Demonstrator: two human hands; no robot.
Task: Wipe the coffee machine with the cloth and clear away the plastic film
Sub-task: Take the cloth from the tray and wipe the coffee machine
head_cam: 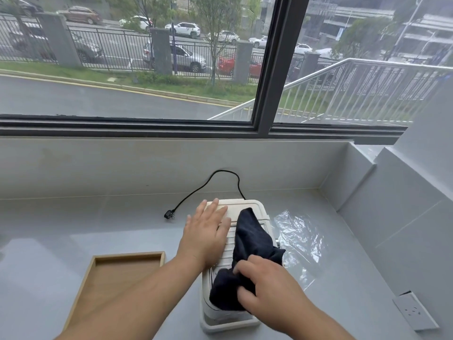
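Observation:
A white coffee machine (245,208) stands on the grey counter in the middle of the view. My left hand (207,233) lies flat on its top left, fingers spread, holding nothing. My right hand (266,287) presses a dark navy cloth (250,239) against the machine's top and front. The cloth drapes from the top down over the front edge. Clear plastic film (300,238) lies crumpled on the counter right beside the machine, on its right.
A shallow wooden tray (122,257) sits on the counter to the left of the machine. The machine's black power cord (196,191) curves behind it, with the plug lying unplugged at left. A white socket plate (415,311) lies at right. Window and wall bound the counter.

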